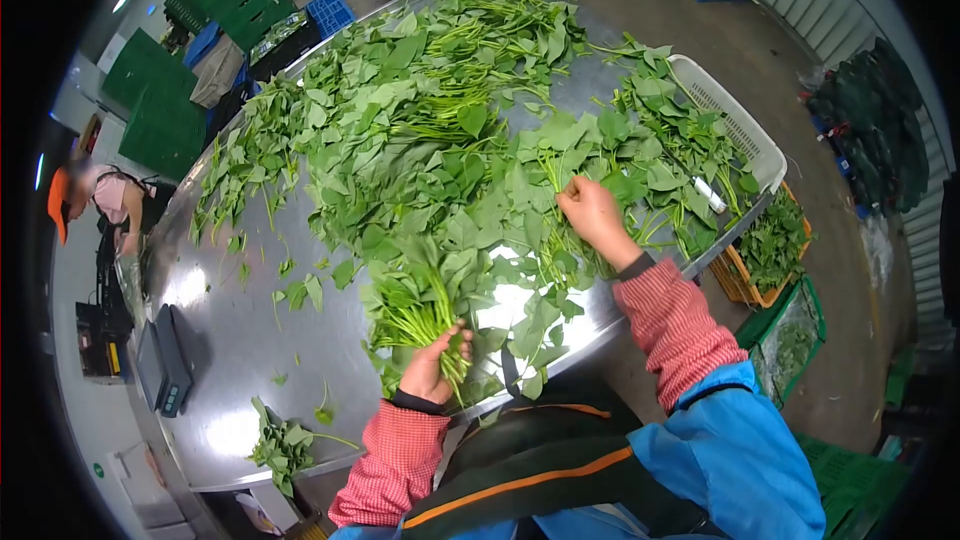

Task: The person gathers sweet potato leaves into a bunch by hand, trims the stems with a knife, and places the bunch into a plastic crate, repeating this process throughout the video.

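Blue sleeve foremost, then bunched greens, broad-leaved (stems slender, paler).

Two near hands, seemingly one scale

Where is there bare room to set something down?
Widest: tabletop between the scale, the near-edge sprigs and the bunch in the left hand, with stray leaves. A smaller gap lies between the big leaf heap and leaves by the pale basket. Around the right hand it's crowded.
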`<control>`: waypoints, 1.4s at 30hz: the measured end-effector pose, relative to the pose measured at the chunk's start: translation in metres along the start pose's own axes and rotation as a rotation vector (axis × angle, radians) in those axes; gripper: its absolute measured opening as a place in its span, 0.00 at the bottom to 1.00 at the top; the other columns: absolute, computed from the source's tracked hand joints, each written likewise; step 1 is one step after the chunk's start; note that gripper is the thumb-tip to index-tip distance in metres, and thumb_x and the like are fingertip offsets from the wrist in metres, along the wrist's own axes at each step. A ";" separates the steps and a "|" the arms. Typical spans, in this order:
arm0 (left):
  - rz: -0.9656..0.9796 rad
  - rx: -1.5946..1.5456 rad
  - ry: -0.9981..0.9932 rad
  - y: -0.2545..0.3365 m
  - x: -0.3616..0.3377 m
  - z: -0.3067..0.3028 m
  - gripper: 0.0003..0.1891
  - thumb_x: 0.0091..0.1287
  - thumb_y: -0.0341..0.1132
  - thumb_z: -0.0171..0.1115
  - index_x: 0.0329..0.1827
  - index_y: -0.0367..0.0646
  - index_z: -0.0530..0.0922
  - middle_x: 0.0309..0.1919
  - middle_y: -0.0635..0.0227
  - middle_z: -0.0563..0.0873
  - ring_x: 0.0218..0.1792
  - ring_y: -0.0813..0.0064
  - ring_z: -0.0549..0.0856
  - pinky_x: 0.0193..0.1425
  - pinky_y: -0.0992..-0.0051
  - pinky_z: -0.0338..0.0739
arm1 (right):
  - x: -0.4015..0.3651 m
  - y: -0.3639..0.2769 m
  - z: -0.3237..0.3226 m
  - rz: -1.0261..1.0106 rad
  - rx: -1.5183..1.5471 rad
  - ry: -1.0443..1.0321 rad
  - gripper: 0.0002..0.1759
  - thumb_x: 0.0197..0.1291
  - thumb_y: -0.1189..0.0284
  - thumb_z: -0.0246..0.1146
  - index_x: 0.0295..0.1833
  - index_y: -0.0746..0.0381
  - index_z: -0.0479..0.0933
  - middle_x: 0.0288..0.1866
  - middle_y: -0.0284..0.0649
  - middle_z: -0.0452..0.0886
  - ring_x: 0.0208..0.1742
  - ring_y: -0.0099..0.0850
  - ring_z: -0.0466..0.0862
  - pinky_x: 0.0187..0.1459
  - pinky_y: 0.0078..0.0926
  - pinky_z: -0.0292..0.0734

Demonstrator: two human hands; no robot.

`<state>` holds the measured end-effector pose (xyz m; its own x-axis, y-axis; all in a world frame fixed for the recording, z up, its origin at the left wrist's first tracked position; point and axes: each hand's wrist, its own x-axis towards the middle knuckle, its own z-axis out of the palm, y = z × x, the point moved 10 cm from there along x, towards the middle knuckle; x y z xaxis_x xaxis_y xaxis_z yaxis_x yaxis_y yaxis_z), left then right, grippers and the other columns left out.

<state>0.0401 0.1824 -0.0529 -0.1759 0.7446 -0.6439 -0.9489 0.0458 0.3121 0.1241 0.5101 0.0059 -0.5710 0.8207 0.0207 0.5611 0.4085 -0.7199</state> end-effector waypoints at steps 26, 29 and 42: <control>0.320 0.226 0.139 0.021 0.034 0.069 0.09 0.64 0.25 0.62 0.46 0.32 0.79 0.39 0.63 0.85 0.37 0.73 0.84 0.43 0.75 0.79 | -0.111 -0.070 0.026 -0.053 0.202 -0.291 0.14 0.58 0.63 0.65 0.40 0.63 0.75 0.24 0.38 0.74 0.26 0.32 0.77 0.26 0.30 0.68; 0.364 0.249 0.176 0.012 0.032 0.075 0.11 0.64 0.29 0.63 0.48 0.34 0.80 0.38 0.66 0.85 0.36 0.77 0.83 0.37 0.77 0.78 | -0.121 -0.050 0.068 0.051 0.658 -0.472 0.12 0.62 0.66 0.64 0.42 0.65 0.76 0.23 0.31 0.73 0.25 0.19 0.72 0.25 0.21 0.64; 0.442 0.150 0.359 0.056 0.028 -0.007 0.11 0.68 0.31 0.58 0.47 0.32 0.73 0.38 0.54 0.83 0.35 0.62 0.84 0.43 0.66 0.83 | -0.208 -0.057 0.061 -0.479 0.009 -1.028 0.22 0.55 0.55 0.66 0.42 0.62 0.75 0.26 0.45 0.80 0.28 0.41 0.81 0.30 0.36 0.74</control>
<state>-0.0201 0.2012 -0.0587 -0.6487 0.4435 -0.6185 -0.7227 -0.1041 0.6833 0.1746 0.2914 -0.0002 -0.9497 -0.1378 -0.2812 0.1507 0.5860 -0.7962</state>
